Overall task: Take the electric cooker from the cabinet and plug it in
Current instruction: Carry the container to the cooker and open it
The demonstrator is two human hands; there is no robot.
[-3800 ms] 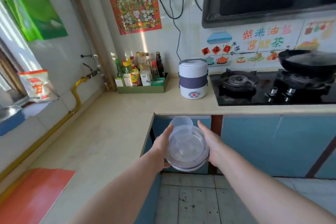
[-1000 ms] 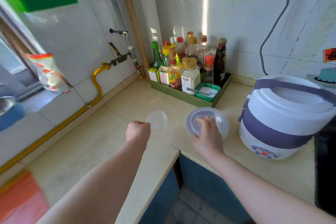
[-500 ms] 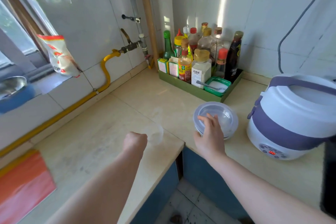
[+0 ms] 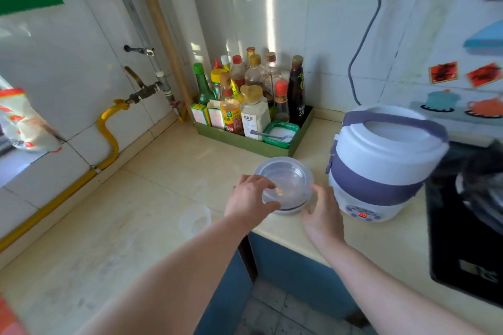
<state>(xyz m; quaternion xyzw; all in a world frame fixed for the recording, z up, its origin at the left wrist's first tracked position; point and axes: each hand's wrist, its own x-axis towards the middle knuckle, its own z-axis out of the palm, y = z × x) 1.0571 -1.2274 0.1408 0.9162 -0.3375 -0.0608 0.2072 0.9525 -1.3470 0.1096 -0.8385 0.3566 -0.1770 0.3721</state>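
1. The desk [image 4: 114, 226] is beige and L-shaped; a black hob [image 4: 462, 239] sits at its right end.
2. The cooker [image 4: 381, 163], white with a purple band and handle, stands upright on the desk beside the hob; a red readout glows on its front; a grey cord [image 4: 362, 43] hangs on the wall behind it.
3. A green tray [image 4: 245, 141] of bottles stands in the corner.
4. A clear bowl [image 4: 285, 185] rests just left of the cooker.
5. The left hand [image 4: 249, 201] grips the bowl's left rim; the right hand [image 4: 324, 212], fingers spread, touches its right side.
6. A small clear cup [image 4: 194, 219] sits left of the bowl.
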